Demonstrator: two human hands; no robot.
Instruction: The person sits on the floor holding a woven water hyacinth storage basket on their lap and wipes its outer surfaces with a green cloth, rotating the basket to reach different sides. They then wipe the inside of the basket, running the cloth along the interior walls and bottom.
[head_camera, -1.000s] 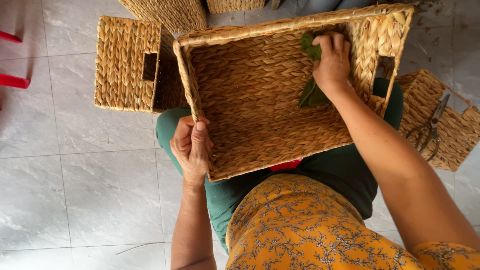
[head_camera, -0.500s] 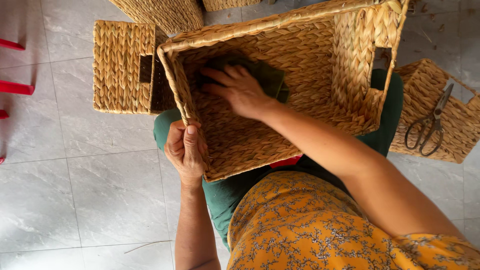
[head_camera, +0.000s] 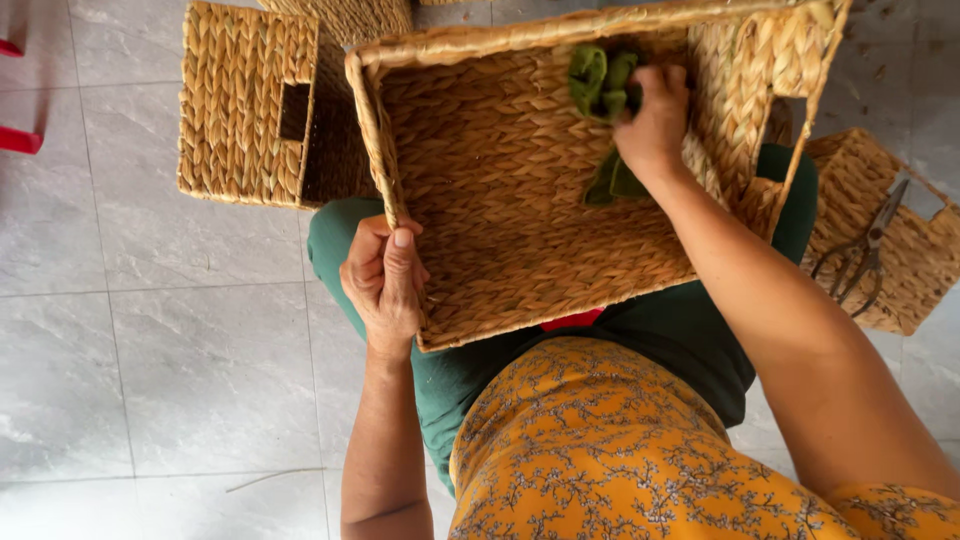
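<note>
A large woven straw basket (head_camera: 500, 250) rests tilted on my lap, its open side facing me. My left hand (head_camera: 383, 278) grips its near left rim, thumb on top. Inside the basket, my right hand (head_camera: 655, 120) presses a bunched green cloth (head_camera: 603, 85) against the far inner wall, near the top right corner. Part of the cloth hangs below my palm.
A smaller woven basket (head_camera: 250, 105) with a handle hole stands on the grey tiled floor at the left. Another woven basket (head_camera: 890, 250) at the right carries a pair of scissors (head_camera: 860, 250). More basket edges show at the top. Something red (head_camera: 20, 140) lies at the far left.
My right hand with the green cloth moved from the basket's left inner side across to the upper right inner wall. The left hand kept its grip on the rim.
</note>
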